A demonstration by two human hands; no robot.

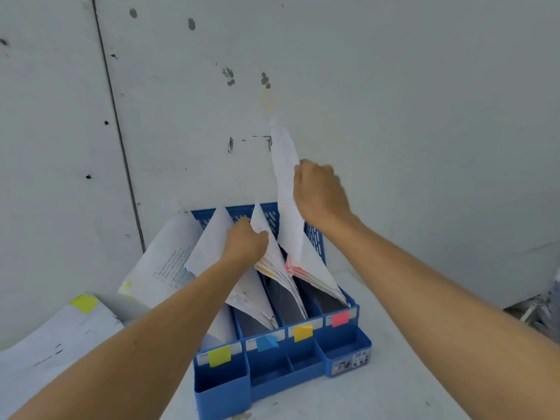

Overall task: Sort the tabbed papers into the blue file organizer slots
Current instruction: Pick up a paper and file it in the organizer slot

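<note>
A blue file organizer (342, 348) stands on a white table against the wall. Its slots carry green-yellow (219, 356), blue (266, 343), orange-yellow (303, 332) and pink (340, 319) tabs on the front. My right hand (318, 192) grips a tall white sheet (286, 183), held upright over the pink-tabbed slot, whose papers (315, 274) show pink tabs. My left hand (245, 244) holds the papers (272, 259) in the orange-yellow slot, pushing them leftward. More sheets (212, 253) lean in the slots further left.
A curled printed sheet (163, 262) with a yellow tab leans out of the organizer's left side. A paper stack (51, 338) with a green-yellow tab lies at the left. The wall rises right behind the organizer. Grey clutter (542, 310) sits at the right edge.
</note>
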